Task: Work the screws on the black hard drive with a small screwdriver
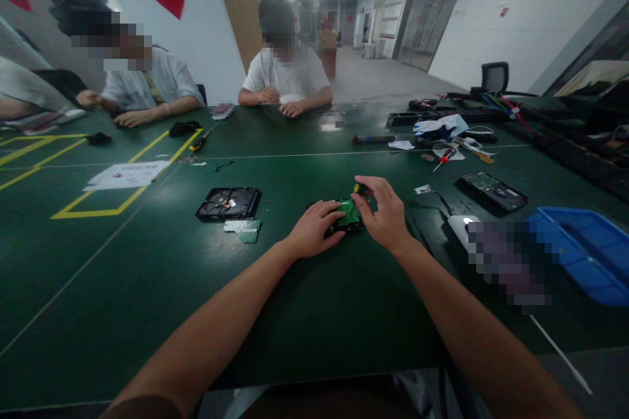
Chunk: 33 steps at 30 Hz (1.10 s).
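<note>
In front of me a hard drive [350, 215] lies on the table, its green circuit board facing up. My left hand [314, 228] grips its left side, fingers over the top and thumb along the near edge. Between the fingertips of my right hand [382, 213] is the short yellow and black handle of a screwdriver [360, 189]. It stands over the board, with its shaft pointing down; its tip is too small to make out. Further left lie a second hard drive [230, 202] and a detached circuit board [244, 230], with several tiny screws beside them.
On the right are another hard drive [493, 193], a blue tray [584, 252] and a partly blurred device [506, 265] with a cable. A red-handled screwdriver [446, 156] and cables lie beyond. Two people [287, 72] sit across the green table [162, 294].
</note>
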{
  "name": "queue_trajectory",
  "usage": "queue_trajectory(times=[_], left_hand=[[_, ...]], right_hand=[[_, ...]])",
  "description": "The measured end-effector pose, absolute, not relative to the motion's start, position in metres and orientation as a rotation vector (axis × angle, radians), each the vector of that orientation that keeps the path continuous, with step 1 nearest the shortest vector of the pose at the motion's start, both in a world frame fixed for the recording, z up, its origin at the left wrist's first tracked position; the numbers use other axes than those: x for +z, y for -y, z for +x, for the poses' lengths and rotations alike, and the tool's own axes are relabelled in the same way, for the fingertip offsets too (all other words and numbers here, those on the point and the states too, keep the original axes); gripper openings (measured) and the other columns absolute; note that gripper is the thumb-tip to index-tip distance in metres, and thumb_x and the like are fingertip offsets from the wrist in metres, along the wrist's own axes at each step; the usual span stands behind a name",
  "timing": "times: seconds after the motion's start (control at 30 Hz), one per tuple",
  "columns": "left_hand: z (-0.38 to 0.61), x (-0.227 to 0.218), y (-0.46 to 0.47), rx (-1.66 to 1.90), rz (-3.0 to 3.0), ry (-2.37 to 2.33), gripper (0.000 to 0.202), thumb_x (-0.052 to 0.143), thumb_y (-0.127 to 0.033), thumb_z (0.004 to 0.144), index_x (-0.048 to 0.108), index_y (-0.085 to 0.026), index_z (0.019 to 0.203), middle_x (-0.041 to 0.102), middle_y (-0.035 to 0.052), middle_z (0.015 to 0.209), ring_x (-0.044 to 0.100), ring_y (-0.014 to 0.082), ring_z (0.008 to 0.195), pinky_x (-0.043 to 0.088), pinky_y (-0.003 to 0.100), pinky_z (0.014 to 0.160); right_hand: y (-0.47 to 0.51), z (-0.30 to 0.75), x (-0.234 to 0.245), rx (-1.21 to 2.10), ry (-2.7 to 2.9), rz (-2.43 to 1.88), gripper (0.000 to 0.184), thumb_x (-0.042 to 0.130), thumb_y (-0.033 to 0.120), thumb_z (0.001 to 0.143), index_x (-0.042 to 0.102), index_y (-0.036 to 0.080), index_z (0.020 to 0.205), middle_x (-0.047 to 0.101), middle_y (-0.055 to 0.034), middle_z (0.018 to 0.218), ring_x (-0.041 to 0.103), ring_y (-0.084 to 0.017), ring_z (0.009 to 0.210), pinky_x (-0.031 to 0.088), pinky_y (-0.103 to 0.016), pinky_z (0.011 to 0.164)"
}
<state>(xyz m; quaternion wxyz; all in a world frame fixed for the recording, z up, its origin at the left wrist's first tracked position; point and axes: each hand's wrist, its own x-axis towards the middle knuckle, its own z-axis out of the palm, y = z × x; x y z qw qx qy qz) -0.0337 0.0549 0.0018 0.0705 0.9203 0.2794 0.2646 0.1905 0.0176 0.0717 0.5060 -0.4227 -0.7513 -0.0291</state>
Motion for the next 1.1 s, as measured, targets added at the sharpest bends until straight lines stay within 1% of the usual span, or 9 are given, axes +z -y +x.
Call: queue_trajectory(times=[0.1,0.27,0.37,0.47,0.53,0.6,0.83,0.97,1.1], left_hand=[[-0.0334,0.0013,-0.0548,0.798,2.767,-0.850,0.050,0.068,-0.043,0.098,0.058,-0.024,0.143,0.056,0.0145,0.154,0.052,0.0354,0.146,0.038,0.065,0.124],[-0.0339,0.0008,-0.0546,0.801,2.767,-0.854,0.049,0.068,-0.044,0.098,0.059,-0.025,0.142,0.056,0.0139,0.154,0.052,0.0352,0.145,0.039,0.064,0.123],[-0.0339,0.0016,-0.0539,0.803,2.766,-0.854,0.048,0.068,-0.044,0.099,0.060,-0.024,0.141,0.056,0.0142,0.154,0.052,0.0354,0.146,0.038,0.064,0.124],[-0.0338,0.0030,-0.0533,0.795,2.768,-0.860,0.048,0.068,-0.044,0.099,0.060,-0.023,0.141,0.057,0.0150,0.153,0.052,0.0358,0.145,0.039,0.064,0.124],[-0.0337,0.0036,-0.0532,0.792,2.767,-0.856,0.048,0.067,-0.044,0.099,0.060,-0.023,0.141,0.057,0.0152,0.153,0.052,0.0360,0.145,0.039,0.064,0.123],[-0.0338,0.0039,-0.0533,0.797,2.764,-0.847,0.048,0.068,-0.044,0.099,0.059,-0.024,0.141,0.057,0.0147,0.153,0.052,0.0358,0.145,0.039,0.065,0.123],[-0.0339,0.0025,-0.0540,0.787,2.760,-0.852,0.048,0.068,-0.044,0.098,0.059,-0.023,0.141,0.056,0.0146,0.153,0.052,0.0355,0.145,0.038,0.064,0.124],[-0.0335,0.0028,-0.0535,0.772,2.773,-0.863,0.048,0.067,-0.044,0.099,0.059,-0.022,0.140,0.056,0.0151,0.153,0.053,0.0351,0.145,0.038,0.062,0.125],[-0.0332,0.0069,-0.0507,0.765,2.779,-0.871,0.045,0.066,-0.041,0.100,0.060,-0.020,0.140,0.056,0.0154,0.154,0.053,0.0343,0.145,0.037,0.061,0.125]], right_hand=[[-0.0185,0.1906,0.0695,-0.045,1.811,-1.028,0.041,0.056,0.026,0.103,0.057,0.034,0.143,0.070,-0.0078,0.130,0.070,-0.027,0.111,0.060,-0.051,0.099],[-0.0182,0.1907,0.0678,0.005,1.825,-1.032,0.047,0.051,0.024,0.105,0.050,0.034,0.152,0.068,-0.0078,0.139,0.069,-0.028,0.122,0.057,-0.055,0.108],[-0.0164,0.1902,0.0702,0.009,1.832,-1.033,0.047,0.049,0.024,0.106,0.051,0.035,0.151,0.067,-0.0078,0.141,0.068,-0.028,0.124,0.055,-0.055,0.109],[-0.0150,0.1893,0.0735,-0.037,1.841,-1.014,0.044,0.054,0.026,0.104,0.054,0.034,0.148,0.066,-0.0091,0.134,0.065,-0.028,0.122,0.057,-0.053,0.106],[-0.0150,0.1888,0.0748,-0.070,1.827,-1.018,0.042,0.059,0.027,0.103,0.058,0.034,0.145,0.065,-0.0094,0.126,0.066,-0.028,0.116,0.059,-0.051,0.100],[-0.0157,0.1887,0.0747,-0.086,1.813,-1.032,0.041,0.060,0.026,0.102,0.059,0.034,0.143,0.065,-0.0087,0.122,0.066,-0.027,0.110,0.060,-0.050,0.096],[-0.0176,0.1899,0.0699,-0.071,1.829,-1.024,0.049,0.054,0.021,0.104,0.051,0.035,0.151,0.068,-0.0077,0.137,0.069,-0.027,0.114,0.059,-0.053,0.101],[-0.0183,0.1897,0.0695,-0.093,1.807,-1.036,0.047,0.058,0.022,0.103,0.054,0.033,0.148,0.068,-0.0089,0.131,0.068,-0.027,0.114,0.060,-0.050,0.097],[-0.0198,0.1890,0.0708,-0.101,1.790,-1.068,0.042,0.062,0.024,0.102,0.057,0.031,0.143,0.066,-0.0105,0.125,0.066,-0.028,0.116,0.061,-0.048,0.096]])
